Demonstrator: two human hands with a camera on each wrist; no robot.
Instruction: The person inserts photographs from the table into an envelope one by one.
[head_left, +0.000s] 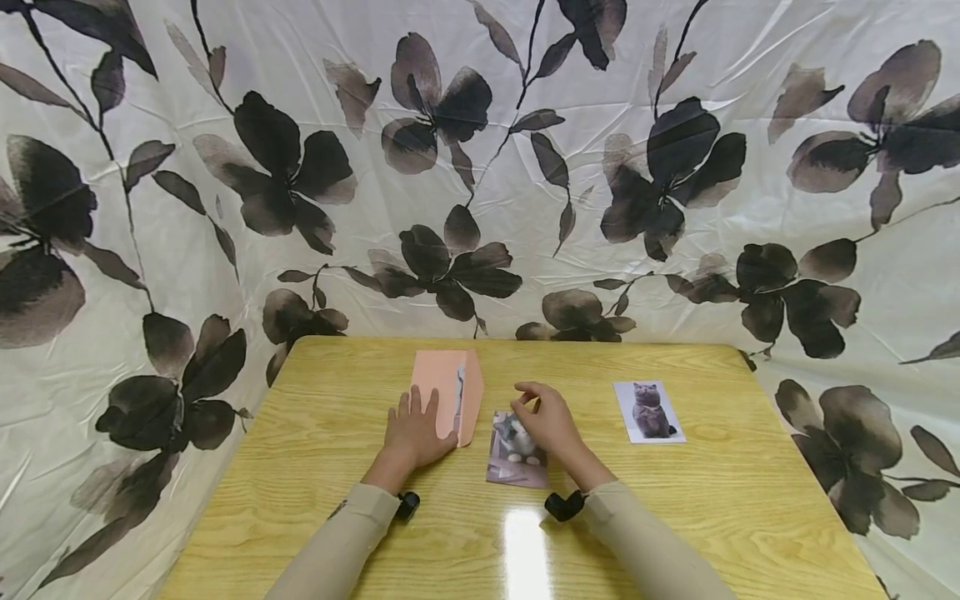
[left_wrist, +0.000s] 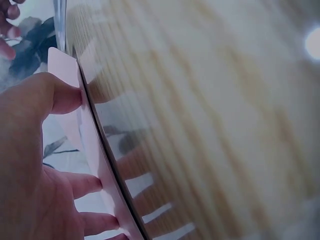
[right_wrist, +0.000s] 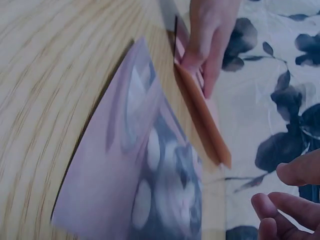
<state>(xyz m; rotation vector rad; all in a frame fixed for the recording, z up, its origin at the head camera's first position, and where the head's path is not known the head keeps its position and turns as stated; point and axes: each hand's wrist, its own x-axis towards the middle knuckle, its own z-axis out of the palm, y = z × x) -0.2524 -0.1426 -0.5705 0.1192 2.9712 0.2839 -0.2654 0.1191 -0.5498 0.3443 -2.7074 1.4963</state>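
Note:
A pink envelope (head_left: 435, 367) lies on the table with its flap folded out to the right; a strip of something pale and bluish shows at its opening. My left hand (head_left: 414, 433) rests on it, fingers spread, thumb near the opening. In the left wrist view that thumb and the fingertips touch the envelope (left_wrist: 65, 70). To its right lies a photo of a grey-and-white cat (head_left: 517, 472). Over the photo's upper right part hovers my right hand (head_left: 551, 423), fingers loosely bent. The right wrist view shows nothing between its thumb and fingers (right_wrist: 295, 200).
Farther right on the wooden table (head_left: 600, 533) lies another photo, a grey cat sitting on a white background (head_left: 651, 412). A flower-patterned cloth (head_left: 570, 208) hangs behind the table and at both sides.

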